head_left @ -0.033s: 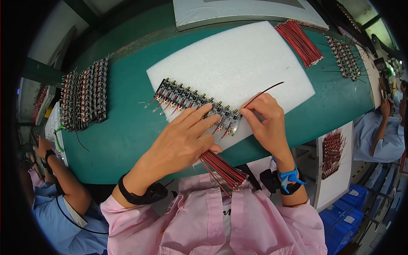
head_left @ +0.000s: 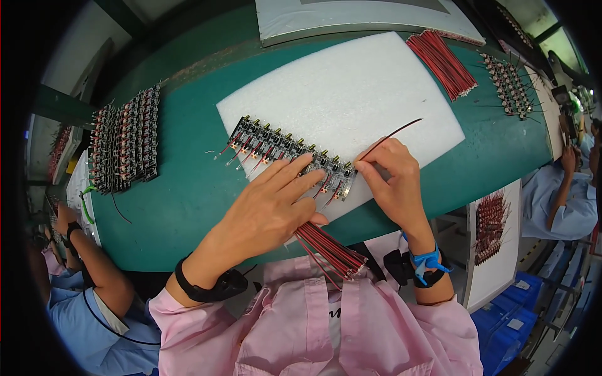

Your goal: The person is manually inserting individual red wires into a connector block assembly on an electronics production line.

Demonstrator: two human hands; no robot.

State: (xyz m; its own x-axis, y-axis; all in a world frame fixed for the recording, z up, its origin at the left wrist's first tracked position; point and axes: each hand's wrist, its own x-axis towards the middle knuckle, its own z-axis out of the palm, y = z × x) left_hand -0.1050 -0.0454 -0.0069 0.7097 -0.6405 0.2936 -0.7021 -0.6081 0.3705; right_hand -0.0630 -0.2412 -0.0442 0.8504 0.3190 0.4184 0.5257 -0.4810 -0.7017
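A strip of small circuit boards lies slantwise on a white foam sheet, with short red and black wires along its near side. My left hand rests its stretched index and middle fingers on the strip, hiding part of it. The lower fingers and thumb of that hand close around a bundle of red and black wires, whose ends point toward my body. At the strip's right end, my right hand pinches a single wire between thumb and index finger. Its dark tail sticks out up and to the right.
Stacked circuit board strips stand at the left of the green table. Another wire bundle and more small boards lie at the far right. Co-workers in blue sit on both sides; blue bins stand low at the right.
The tail of the wire in my right hand has shifted very slightly up and to the right. Both hands stay in place.
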